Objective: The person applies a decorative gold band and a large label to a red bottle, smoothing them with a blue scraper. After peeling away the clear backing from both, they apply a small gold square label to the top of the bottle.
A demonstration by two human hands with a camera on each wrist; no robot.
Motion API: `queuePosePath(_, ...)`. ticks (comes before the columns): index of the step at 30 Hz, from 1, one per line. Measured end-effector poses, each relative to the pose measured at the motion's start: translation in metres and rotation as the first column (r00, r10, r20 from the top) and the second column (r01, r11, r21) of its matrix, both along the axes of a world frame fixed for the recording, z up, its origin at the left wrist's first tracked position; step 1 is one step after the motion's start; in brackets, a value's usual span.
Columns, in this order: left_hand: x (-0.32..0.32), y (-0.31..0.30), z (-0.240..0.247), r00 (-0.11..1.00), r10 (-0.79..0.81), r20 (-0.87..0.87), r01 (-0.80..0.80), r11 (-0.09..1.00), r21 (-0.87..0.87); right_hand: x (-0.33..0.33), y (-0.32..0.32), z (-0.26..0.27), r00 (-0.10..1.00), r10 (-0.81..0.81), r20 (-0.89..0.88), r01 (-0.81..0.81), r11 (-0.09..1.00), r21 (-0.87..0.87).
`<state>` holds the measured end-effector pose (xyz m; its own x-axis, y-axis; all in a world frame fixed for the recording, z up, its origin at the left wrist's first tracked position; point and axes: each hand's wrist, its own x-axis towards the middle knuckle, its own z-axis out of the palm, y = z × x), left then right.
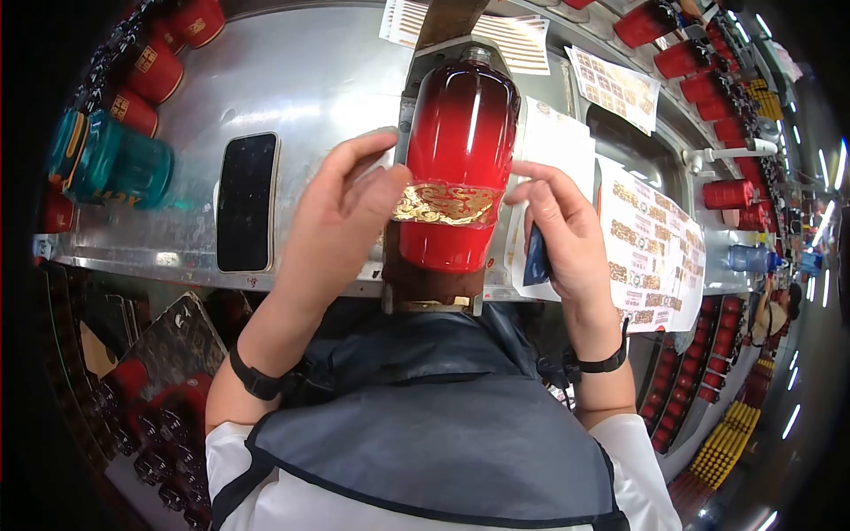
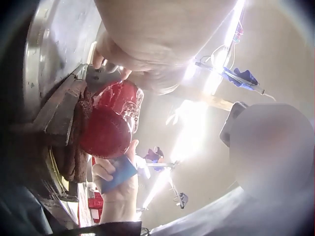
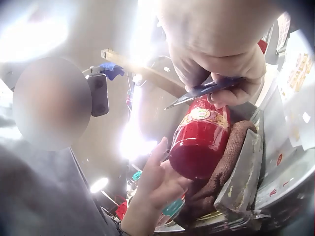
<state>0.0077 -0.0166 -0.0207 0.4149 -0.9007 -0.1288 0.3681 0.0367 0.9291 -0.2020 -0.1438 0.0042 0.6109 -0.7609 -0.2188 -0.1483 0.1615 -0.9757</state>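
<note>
A glossy red bottle [image 1: 465, 124], darkening toward its neck, lies on a holder lined with brown cloth [image 3: 235, 152], neck pointing away from me. Around its lower part runs a gold patterned decal band [image 1: 447, 204]. My left hand [image 1: 341, 212] is at the bottle's left side, fingers loosely bent and thumb tip near the band's left end. On the other side, my right hand [image 1: 571, 239] holds a flat dark blue scraper [image 1: 537, 257] against its palm, the index finger reaching toward the bottle. In the right wrist view the scraper [image 3: 211, 90] shows edge-on above the bottle.
A phone [image 1: 247, 203] and a teal water bottle [image 1: 124, 161] are on the metal table to the left. Printed decal sheets [image 1: 651, 248] lie to the right, with more decal sheets [image 1: 615, 88] farther back. Red bottles [image 1: 155, 71] line the far left.
</note>
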Motion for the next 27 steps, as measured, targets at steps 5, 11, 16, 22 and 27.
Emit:
queuePosePath(5, -0.01, -0.013, -0.016, 0.995, -0.045, 0.084, 0.049, 0.998, -0.046, 0.021, 0.01, 0.007, 0.996, -0.025, 0.083, 0.017, 0.995, 0.097)
queuePosePath(11, -0.013, -0.015, -0.01, 0.996, -0.076, -0.048, 0.072, 0.994, -0.078, 0.026, 0.007, 0.0, 0.998, 0.032, 0.053, -0.034, 0.999, 0.04)
queuePosePath(16, -0.015, -0.014, -0.012, 0.996, -0.069, -0.054, 0.064, 0.994, -0.089, 0.026, 0.008, 0.0, 0.997, 0.022, 0.077, -0.027, 0.998, 0.065)
queuePosePath(22, -0.015, -0.015, -0.013, 0.993, -0.066, -0.098, 0.055, 0.992, -0.114, 0.026, 0.007, 0.004, 0.995, 0.008, 0.102, -0.022, 0.991, 0.134)
queuePosePath(27, -0.016, -0.017, -0.012, 0.997, -0.07, 0.015, 0.071, 0.995, -0.065, 0.025, 0.006, 0.007, 0.996, -0.014, 0.093, -0.001, 0.987, 0.162)
